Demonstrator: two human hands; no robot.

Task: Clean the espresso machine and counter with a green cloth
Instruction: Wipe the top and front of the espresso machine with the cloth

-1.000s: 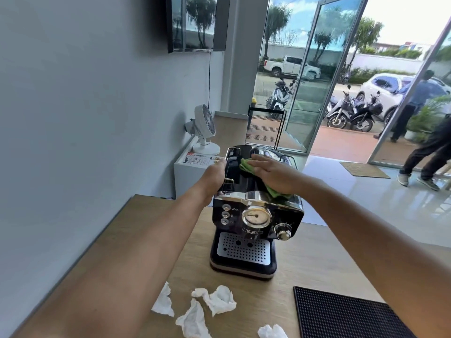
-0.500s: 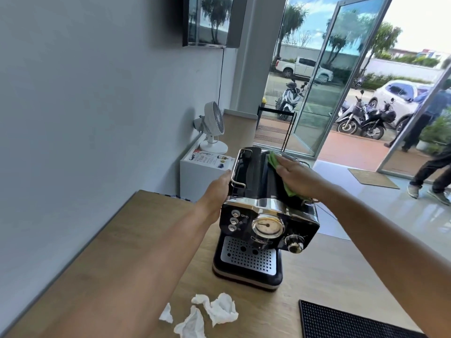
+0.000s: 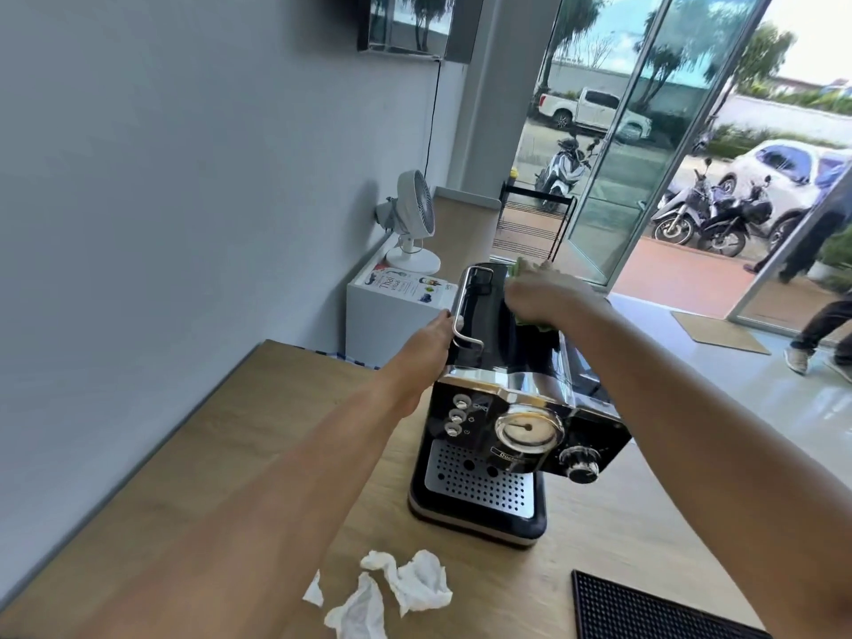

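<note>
**Green cloth under the right hand, on top of the espresso machine**

Green fabric shows in two places round the right hand (image 3: 546, 297): a tuft past the fingertips at the far edge of the machine's top, and a fold just under the heel of the palm. The green cloth (image 3: 530, 323) thus lies between that hand and the dark top plate of the espresso machine (image 3: 511, 422), with the hand covering most of it. The hand bears down on the cloth from above. It is blurred, so I cannot tell whether the fingers are curled round the fabric or laid flat on it.

The left hand (image 3: 426, 345) rests against the machine's left side, just beside the chrome rail (image 3: 461, 311). Its fingers are straight, held together and pointing away from the camera, and it holds nothing.

The machine stands on the wooden counter (image 3: 239, 454) with its gauge, knob and perforated drip tray facing the camera. Crumpled white tissues (image 3: 415, 588) lie on the counter near its front, well apart from both hands. A black ribbed mat (image 3: 645, 611) sits at the near right edge. Beyond the counter, a white fan (image 3: 415, 219) stands on a low white cabinet (image 3: 387, 320) by the wall.
</note>
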